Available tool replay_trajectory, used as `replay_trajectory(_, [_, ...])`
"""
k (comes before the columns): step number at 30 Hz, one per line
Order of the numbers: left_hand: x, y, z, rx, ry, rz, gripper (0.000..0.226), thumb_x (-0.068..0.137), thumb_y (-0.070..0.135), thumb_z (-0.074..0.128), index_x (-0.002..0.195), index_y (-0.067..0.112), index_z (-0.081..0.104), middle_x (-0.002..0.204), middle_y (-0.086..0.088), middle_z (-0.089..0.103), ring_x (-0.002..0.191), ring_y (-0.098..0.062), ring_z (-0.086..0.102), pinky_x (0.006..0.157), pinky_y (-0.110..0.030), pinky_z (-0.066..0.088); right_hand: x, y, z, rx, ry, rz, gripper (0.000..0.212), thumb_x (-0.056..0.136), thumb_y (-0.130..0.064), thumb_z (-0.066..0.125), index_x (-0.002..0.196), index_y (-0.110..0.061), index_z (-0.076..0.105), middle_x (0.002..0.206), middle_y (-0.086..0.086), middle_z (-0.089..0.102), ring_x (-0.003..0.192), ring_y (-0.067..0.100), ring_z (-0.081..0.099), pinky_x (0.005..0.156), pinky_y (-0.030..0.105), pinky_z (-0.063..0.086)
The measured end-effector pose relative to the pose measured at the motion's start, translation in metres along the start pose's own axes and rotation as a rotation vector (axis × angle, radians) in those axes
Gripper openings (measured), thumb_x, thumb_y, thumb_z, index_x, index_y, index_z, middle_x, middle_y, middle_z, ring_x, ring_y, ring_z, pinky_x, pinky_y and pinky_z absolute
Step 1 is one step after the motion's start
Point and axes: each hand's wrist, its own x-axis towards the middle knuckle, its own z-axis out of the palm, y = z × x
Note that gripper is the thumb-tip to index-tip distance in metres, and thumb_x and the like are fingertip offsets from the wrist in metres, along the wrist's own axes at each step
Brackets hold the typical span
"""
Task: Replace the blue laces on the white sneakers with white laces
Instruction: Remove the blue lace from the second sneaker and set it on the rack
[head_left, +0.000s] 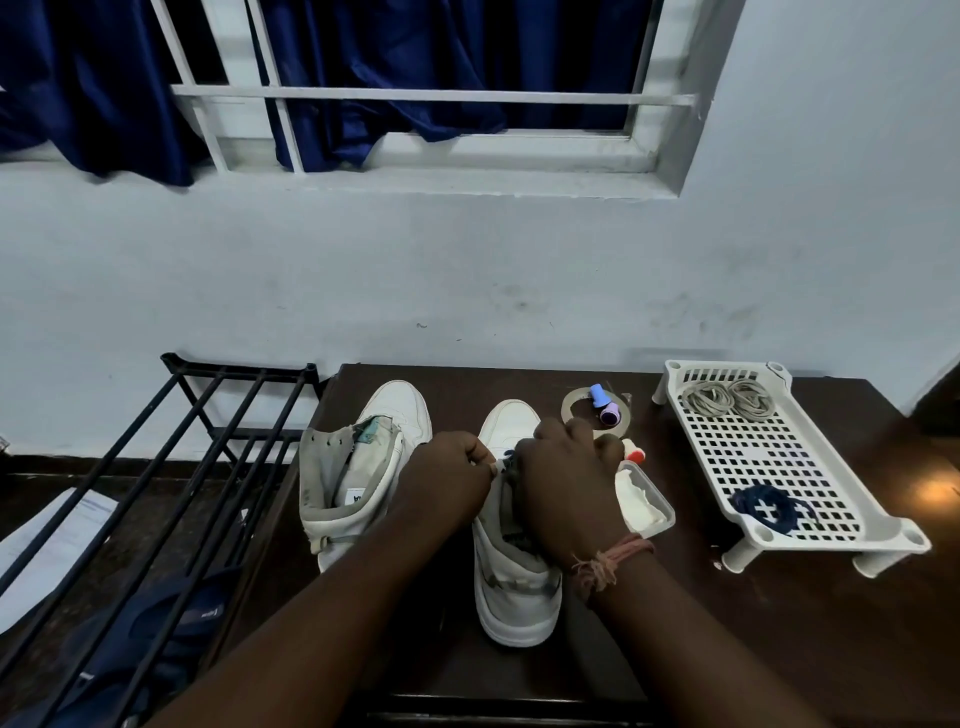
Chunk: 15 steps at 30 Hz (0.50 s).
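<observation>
Two white high-top sneakers stand on a dark table (779, 613). The left sneaker (358, 467) has no lace and its tongue is open. Both hands work over the right sneaker (514, 582). My left hand (452, 478) pinches the left edge of its eyelet flap. My right hand (566, 483) curls over the tongue area, where a bit of blue lace (511, 457) shows between the hands. What the right fingers hold is hidden. A coiled blue lace (769, 512) lies at the near end of a white perforated tray (810, 467). Two coiled pale laces (727, 397) lie at its far end.
Behind the right sneaker lie a tape ring (576, 405), a small blue and purple item (605, 405) and a white-and-red bottle (634, 452). A clear tub (649, 504) with white contents sits right of the shoe. A black metal rack (171, 467) stands left of the table.
</observation>
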Motion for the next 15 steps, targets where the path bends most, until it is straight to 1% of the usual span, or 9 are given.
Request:
replay_trajectory(1, [0.0, -0.001, 0.0, 0.001, 0.0, 0.002, 0.011, 0.084, 0.026, 0.072, 0.073, 0.024, 0.071, 0.077, 0.008, 0.071, 0.08, -0.011, 0.068, 0.078, -0.031, 0.054, 0.001, 0.0, -0.005, 0.044, 0.019, 0.076, 0.02, 0.086, -0.031, 0.046, 0.09, -0.024, 0.064, 0.103, -0.001, 0.059, 0.104, 0.029, 0.052, 0.086, 0.046, 0.032])
replay_trajectory(4, [0.001, -0.001, 0.0, 0.001, -0.001, 0.001, 0.011, 0.084, 0.028, 0.072, 0.074, 0.023, 0.072, 0.075, 0.007, 0.071, 0.078, -0.01, 0.067, 0.077, -0.029, 0.053, 0.005, 0.008, -0.018, 0.212, 0.226, 0.336, 0.025, 0.081, -0.037, 0.037, 0.08, -0.023, 0.057, 0.093, -0.002, 0.061, 0.094, 0.028, 0.055, 0.086, 0.046, 0.032])
replay_trajectory(6, [0.003, -0.001, 0.0, 0.004, -0.007, -0.001, 0.012, 0.084, 0.029, 0.072, 0.074, 0.023, 0.072, 0.074, 0.008, 0.07, 0.078, -0.01, 0.067, 0.075, -0.028, 0.052, 0.003, 0.017, -0.021, 0.13, 0.222, 0.389, 0.026, 0.082, -0.037, 0.041, 0.086, -0.023, 0.064, 0.102, -0.001, 0.063, 0.1, 0.03, 0.052, 0.091, 0.047, 0.03])
replay_trajectory(8, [0.003, -0.001, 0.001, 0.011, -0.01, -0.003, 0.013, 0.084, 0.029, 0.072, 0.073, 0.024, 0.071, 0.074, 0.008, 0.07, 0.077, -0.01, 0.067, 0.074, -0.027, 0.051, 0.002, 0.018, -0.017, 0.027, 0.149, 0.353, 0.027, 0.08, -0.033, 0.049, 0.1, -0.025, 0.065, 0.116, 0.003, 0.061, 0.11, 0.033, 0.048, 0.094, 0.049, 0.028])
replay_trajectory(9, [0.003, -0.001, 0.001, 0.013, -0.008, 0.001, 0.014, 0.084, 0.029, 0.072, 0.071, 0.025, 0.07, 0.074, 0.008, 0.07, 0.077, -0.01, 0.067, 0.075, -0.028, 0.052, 0.001, 0.015, -0.015, 0.0, 0.122, 0.304, 0.031, 0.077, -0.03, 0.053, 0.105, -0.026, 0.064, 0.122, 0.004, 0.059, 0.115, 0.034, 0.047, 0.093, 0.049, 0.027])
replay_trajectory(11, [0.003, -0.002, 0.001, 0.008, -0.005, 0.012, 0.014, 0.084, 0.027, 0.072, 0.07, 0.026, 0.069, 0.074, 0.008, 0.071, 0.077, -0.01, 0.067, 0.076, -0.029, 0.053, -0.001, 0.007, -0.006, -0.023, 0.086, 0.162, 0.042, 0.074, -0.026, 0.057, 0.116, -0.03, 0.064, 0.138, 0.006, 0.052, 0.125, 0.036, 0.043, 0.093, 0.049, 0.023])
replay_trajectory(12, [0.004, -0.002, 0.001, 0.004, -0.007, 0.018, 0.013, 0.084, 0.026, 0.071, 0.071, 0.026, 0.07, 0.075, 0.008, 0.071, 0.078, -0.011, 0.068, 0.077, -0.03, 0.054, -0.002, 0.003, -0.002, -0.014, 0.048, 0.092, 0.042, 0.077, -0.025, 0.056, 0.118, -0.033, 0.065, 0.145, 0.006, 0.047, 0.13, 0.037, 0.039, 0.093, 0.049, 0.021])
replay_trajectory(13, [0.004, -0.002, 0.002, 0.005, -0.009, 0.024, 0.012, 0.084, 0.025, 0.071, 0.072, 0.025, 0.071, 0.077, 0.008, 0.071, 0.079, -0.011, 0.068, 0.077, -0.03, 0.054, -0.003, 0.001, 0.0, 0.0, 0.005, 0.041, 0.037, 0.082, -0.026, 0.054, 0.116, -0.034, 0.066, 0.148, 0.006, 0.043, 0.133, 0.037, 0.035, 0.094, 0.05, 0.02])
replay_trajectory(15, [0.003, 0.0, 0.002, 0.008, -0.011, 0.027, 0.009, 0.084, 0.023, 0.07, 0.076, 0.023, 0.073, 0.08, 0.009, 0.072, 0.082, -0.011, 0.068, 0.079, -0.03, 0.054, -0.003, 0.001, -0.001, 0.01, -0.057, 0.013, 0.028, 0.09, -0.028, 0.05, 0.112, -0.031, 0.067, 0.137, 0.002, 0.048, 0.13, 0.034, 0.034, 0.095, 0.05, 0.024])
